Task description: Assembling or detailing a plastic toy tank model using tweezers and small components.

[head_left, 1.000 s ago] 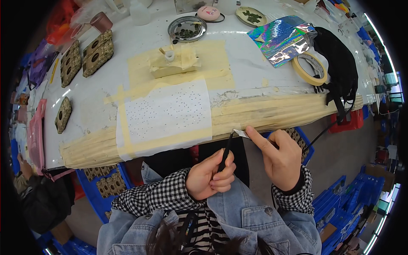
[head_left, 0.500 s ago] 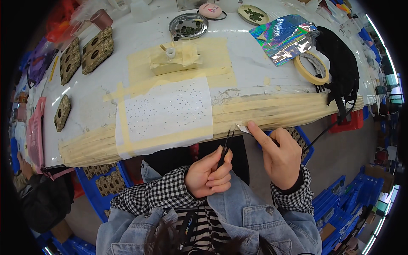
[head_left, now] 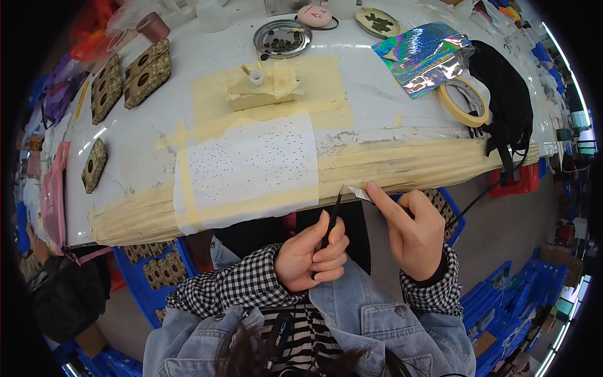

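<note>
My left hand (head_left: 312, 254) is closed around black tweezers (head_left: 333, 218), whose tips meet in a point just past the table's front edge. To its right, my right hand (head_left: 411, 232) grips a knife, its handle hidden in the palm. The index finger lies stretched along the knife's pale, pointed blade (head_left: 360, 193). Blade and tweezer tips are close together with a small gap between them. A white sheet (head_left: 251, 196), dotted with many tiny dark and shiny specks, is taped to the table left of both tools.
Behind the sheet sits a tape-covered block (head_left: 260, 97) with a small white cup (head_left: 256, 78). A metal dish (head_left: 282, 55) of dark pieces and a tape roll (head_left: 463, 119) lie farther off. Patterned plates (head_left: 94, 166) are at left; blue crates (head_left: 135, 274) stand below the table.
The tweezers' tips were apart and have come together, drawing slightly away from the blade. My right hand has barely moved. The whole view has shifted a little.
</note>
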Demonstrator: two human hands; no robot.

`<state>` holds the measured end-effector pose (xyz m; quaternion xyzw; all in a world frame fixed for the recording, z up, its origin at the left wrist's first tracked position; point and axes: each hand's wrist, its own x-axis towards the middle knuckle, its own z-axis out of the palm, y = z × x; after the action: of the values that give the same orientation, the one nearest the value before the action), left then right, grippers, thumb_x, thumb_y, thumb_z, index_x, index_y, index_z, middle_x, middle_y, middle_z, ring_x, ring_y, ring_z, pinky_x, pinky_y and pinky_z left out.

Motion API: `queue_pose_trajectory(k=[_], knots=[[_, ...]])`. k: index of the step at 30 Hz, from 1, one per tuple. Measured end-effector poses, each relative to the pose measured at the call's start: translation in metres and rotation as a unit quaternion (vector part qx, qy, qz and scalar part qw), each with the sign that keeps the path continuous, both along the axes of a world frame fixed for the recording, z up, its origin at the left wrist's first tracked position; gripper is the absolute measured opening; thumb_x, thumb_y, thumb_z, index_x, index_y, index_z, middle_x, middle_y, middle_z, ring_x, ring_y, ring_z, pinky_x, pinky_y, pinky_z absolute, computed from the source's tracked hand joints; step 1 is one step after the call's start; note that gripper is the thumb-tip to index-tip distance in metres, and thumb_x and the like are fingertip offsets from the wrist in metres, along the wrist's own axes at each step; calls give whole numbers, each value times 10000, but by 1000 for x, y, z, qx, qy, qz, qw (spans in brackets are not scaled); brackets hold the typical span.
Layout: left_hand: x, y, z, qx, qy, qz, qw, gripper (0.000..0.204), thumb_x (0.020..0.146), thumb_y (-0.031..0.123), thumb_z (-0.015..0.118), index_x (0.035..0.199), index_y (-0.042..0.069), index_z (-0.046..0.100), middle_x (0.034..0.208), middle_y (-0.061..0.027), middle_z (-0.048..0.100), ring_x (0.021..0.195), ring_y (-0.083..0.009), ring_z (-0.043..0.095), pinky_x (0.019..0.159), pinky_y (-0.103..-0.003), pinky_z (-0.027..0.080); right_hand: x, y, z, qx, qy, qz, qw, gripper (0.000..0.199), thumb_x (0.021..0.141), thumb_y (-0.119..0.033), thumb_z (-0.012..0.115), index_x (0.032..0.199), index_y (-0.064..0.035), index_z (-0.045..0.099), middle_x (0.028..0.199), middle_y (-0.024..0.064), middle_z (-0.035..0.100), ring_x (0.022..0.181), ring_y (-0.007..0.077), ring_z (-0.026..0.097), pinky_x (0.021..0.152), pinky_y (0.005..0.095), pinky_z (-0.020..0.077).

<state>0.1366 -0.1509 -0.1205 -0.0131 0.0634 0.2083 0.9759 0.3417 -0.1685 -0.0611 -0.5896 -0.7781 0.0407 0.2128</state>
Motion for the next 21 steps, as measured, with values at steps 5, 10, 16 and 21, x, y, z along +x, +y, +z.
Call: queue_pose_trajectory(k=[5,10,16,21], knots=[[-1,0,-1,0,5,-10,1000,446,1029,483,201,876,125,419,595,44,298,474,-70,232,428,-216,283,-4,3,0,11,-32,7,999,663,706,10,618,1314,-253,595,687,35,350,594,183,453,522,316,417],[-1,0,-5,12,-7,-10,1000,433,1030,481,204,898,132,423,596,49,282,473,-67,219,429,-213,276,-6,6,3,8,-40,-9,999,655,705,6,620,1306,-251,601,684,36,348,589,184,450,521,315,417],[-3,-1,2,-12,22,6,1000,403,1039,453,218,924,139,444,571,57,261,450,-62,213,428,-212,278,-1,0,1,24,-25,-5,999,645,692,8,616,1282,-253,623,667,29,338,584,176,442,513,309,409],[-2,1,5,43,61,28,997,369,1051,404,230,892,141,434,558,52,296,436,-66,236,437,-216,293,-4,1,-2,19,-35,21,999,668,688,8,609,1300,-261,608,674,28,336,580,173,443,502,305,405]])
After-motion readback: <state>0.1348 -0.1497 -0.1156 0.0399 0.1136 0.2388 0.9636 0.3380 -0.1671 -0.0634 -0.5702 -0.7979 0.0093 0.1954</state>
